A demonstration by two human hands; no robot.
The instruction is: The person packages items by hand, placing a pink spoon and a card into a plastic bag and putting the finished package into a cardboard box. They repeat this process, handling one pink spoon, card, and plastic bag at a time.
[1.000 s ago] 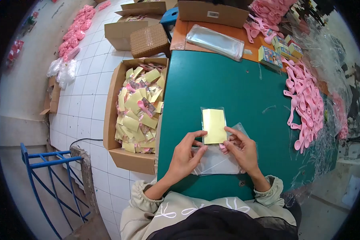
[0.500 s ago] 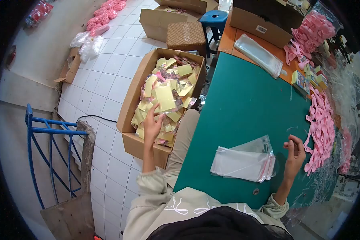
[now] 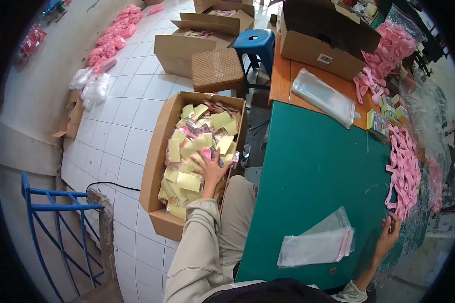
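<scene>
My left hand [image 3: 212,170] reaches into a cardboard box [image 3: 153,174], fingers spread over clear packets with pale yellow cards [image 3: 189,182]. A pink piece shows by its fingertips. Over the green table [image 3: 313,166], my right hand [image 3: 388,233] is at the right edge, fingers loosely extended and slightly apart. Its fingertips are right at the lower end of a pile of pink plastic spoon-like pieces [image 3: 403,174]. Left of that hand lies a fanned stack of clear plastic bags [image 3: 313,247].
More clear bags [image 3: 323,97] lie on the orange tabletop beside an open carton [image 3: 313,50]. Small card stacks [image 3: 377,123] stand near the pink pile. A woven stool [image 3: 217,69] and blue stool [image 3: 254,43] are beyond the box. Blue railing [image 3: 60,207] stands left.
My left hand has come down onto the packets, and the large yellow-card packet by it has dropped among the others. My right hand has moved to the pink pile's lower end. The view has shifted.
</scene>
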